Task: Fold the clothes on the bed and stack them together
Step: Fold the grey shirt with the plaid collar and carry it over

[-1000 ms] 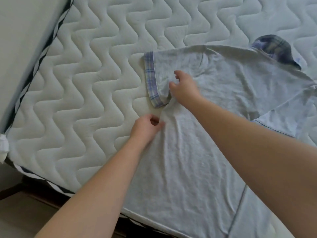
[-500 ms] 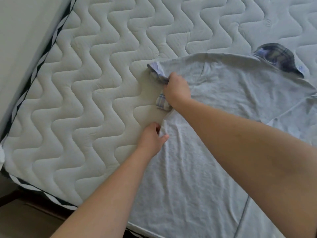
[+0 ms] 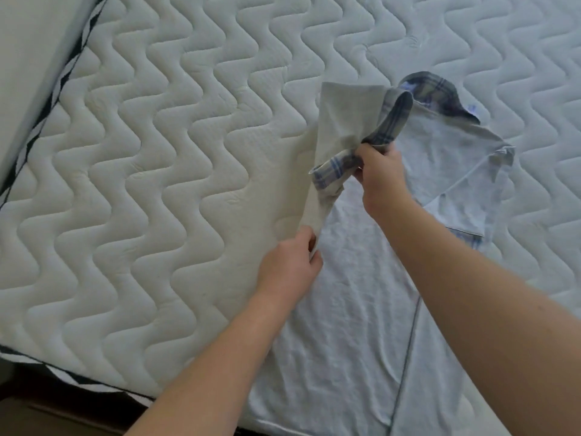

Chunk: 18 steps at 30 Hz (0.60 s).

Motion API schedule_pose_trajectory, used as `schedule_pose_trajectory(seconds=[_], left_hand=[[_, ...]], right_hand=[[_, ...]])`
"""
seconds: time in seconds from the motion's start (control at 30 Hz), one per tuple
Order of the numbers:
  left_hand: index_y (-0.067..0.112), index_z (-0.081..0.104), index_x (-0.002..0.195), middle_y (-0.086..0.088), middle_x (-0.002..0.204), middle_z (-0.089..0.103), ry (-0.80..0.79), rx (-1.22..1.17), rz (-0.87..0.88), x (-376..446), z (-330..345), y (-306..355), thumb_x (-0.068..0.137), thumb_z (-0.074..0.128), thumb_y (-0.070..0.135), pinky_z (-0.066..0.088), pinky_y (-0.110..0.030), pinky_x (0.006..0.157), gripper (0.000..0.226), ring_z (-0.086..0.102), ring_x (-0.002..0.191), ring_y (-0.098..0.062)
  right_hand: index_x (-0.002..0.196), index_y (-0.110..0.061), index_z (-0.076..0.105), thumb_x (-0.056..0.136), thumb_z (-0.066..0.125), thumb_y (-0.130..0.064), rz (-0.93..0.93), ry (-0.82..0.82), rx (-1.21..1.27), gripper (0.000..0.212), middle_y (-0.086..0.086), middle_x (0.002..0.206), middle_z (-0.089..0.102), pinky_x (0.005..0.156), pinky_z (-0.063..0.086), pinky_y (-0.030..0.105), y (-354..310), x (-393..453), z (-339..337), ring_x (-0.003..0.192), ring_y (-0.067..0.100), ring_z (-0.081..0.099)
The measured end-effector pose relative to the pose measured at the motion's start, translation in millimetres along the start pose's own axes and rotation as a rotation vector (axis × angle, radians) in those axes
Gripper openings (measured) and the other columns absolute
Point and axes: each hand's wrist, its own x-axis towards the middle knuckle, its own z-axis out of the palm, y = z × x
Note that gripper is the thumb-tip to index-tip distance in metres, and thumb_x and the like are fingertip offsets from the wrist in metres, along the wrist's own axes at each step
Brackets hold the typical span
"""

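A light grey polo shirt (image 3: 355, 309) with a plaid collar (image 3: 440, 96) and plaid sleeve cuffs lies on the white quilted mattress (image 3: 157, 184). My right hand (image 3: 380, 174) grips the plaid cuff (image 3: 333, 169) of the left sleeve and holds it lifted above the shirt's body. My left hand (image 3: 289, 265) pinches the shirt's left side edge just below the sleeve. The other sleeve (image 3: 465, 202) lies folded across the shirt at the right.
The mattress edge with black and white piping (image 3: 56, 99) runs along the left and near sides. A pale wall (image 3: 28, 58) stands at the far left. Dark floor (image 3: 63, 413) shows below the bed's near edge.
My right hand has lifted the sleeve off the mattress and carried it right, over the shirt. My left hand stays on the shirt's side edge.
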Motion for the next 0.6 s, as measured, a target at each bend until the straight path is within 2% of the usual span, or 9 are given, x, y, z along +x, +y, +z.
schedule_pose_trajectory(seconds=[0.07,0.17,0.23,0.3,0.43,0.5,0.6], left_hand=[[0.029,0.035,0.086,0.002,0.073,0.053,-0.022,0.008,0.025,-2.2,9.1,16.5,0.090,0.055,0.032,0.031,-0.032,0.058,0.021,0.057,0.072,-0.031],[0.026,0.039,0.090,-0.009,0.084,0.063,-0.057,0.035,0.033,-2.5,26.4,39.0,0.092,0.054,0.029,0.032,-0.033,0.060,0.015,0.060,0.080,-0.035],[0.022,0.046,0.096,-0.013,0.093,0.066,-0.078,0.067,0.015,-2.2,39.1,48.4,0.093,0.054,0.029,0.035,-0.034,0.061,0.011,0.062,0.086,-0.037],[0.019,0.048,0.106,-0.015,0.101,0.066,-0.137,0.137,-0.004,-2.9,50.6,51.4,0.094,0.054,0.031,0.038,-0.036,0.066,0.018,0.063,0.093,-0.038],[0.017,0.049,0.118,-0.012,0.114,0.065,-0.268,0.242,-0.024,-3.8,60.3,42.8,0.091,0.060,0.040,0.047,-0.037,0.079,0.037,0.062,0.104,-0.034],[0.016,0.050,0.117,-0.012,0.115,0.065,-0.302,0.268,-0.043,-2.1,59.7,37.1,0.090,0.062,0.041,0.049,-0.039,0.084,0.039,0.062,0.106,-0.034],[0.016,0.052,0.114,-0.013,0.114,0.065,-0.338,0.315,-0.040,1.9,58.9,32.5,0.091,0.061,0.040,0.047,-0.037,0.083,0.034,0.062,0.106,-0.034]], right_hand=[[0.096,-0.015,0.058,0.083,0.050,0.002,0.018,0.027,0.008,0.023,0.006,0.094,0.062,0.078,0.057,0.033,-4.6,-1.6,-22.5,0.082,0.018,0.061],[0.090,-0.016,0.055,0.082,0.050,-0.001,0.028,0.082,-0.015,0.018,0.003,0.088,0.059,0.074,0.056,0.031,-3.6,-2.7,-58.1,0.076,0.015,0.058],[0.090,-0.018,0.054,0.084,0.050,-0.004,0.072,0.116,-0.095,0.016,0.004,0.088,0.058,0.079,0.055,0.036,3.8,-1.1,-81.4,0.079,0.018,0.059],[0.097,-0.018,0.052,0.087,0.051,-0.009,0.167,0.137,-0.228,0.013,0.008,0.095,0.058,0.084,0.054,0.039,14.5,1.8,-102.1,0.085,0.023,0.060],[0.124,-0.013,0.052,0.093,0.056,-0.024,0.318,0.115,-0.329,0.034,0.011,0.117,0.064,0.086,0.057,0.041,32.4,4.4,-125.8,0.101,0.028,0.066],[0.123,-0.014,0.056,0.092,0.062,-0.038,0.338,0.099,-0.295,0.039,0.008,0.114,0.068,0.080,0.058,0.039,35.1,3.0,-127.8,0.098,0.026,0.069],[0.117,-0.017,0.056,0.085,0.068,-0.053,0.356,0.128,-0.322,0.049,0.004,0.106,0.067,0.066,0.056,0.036,34.3,3.1,-124.7,0.091,0.026,0.067]])
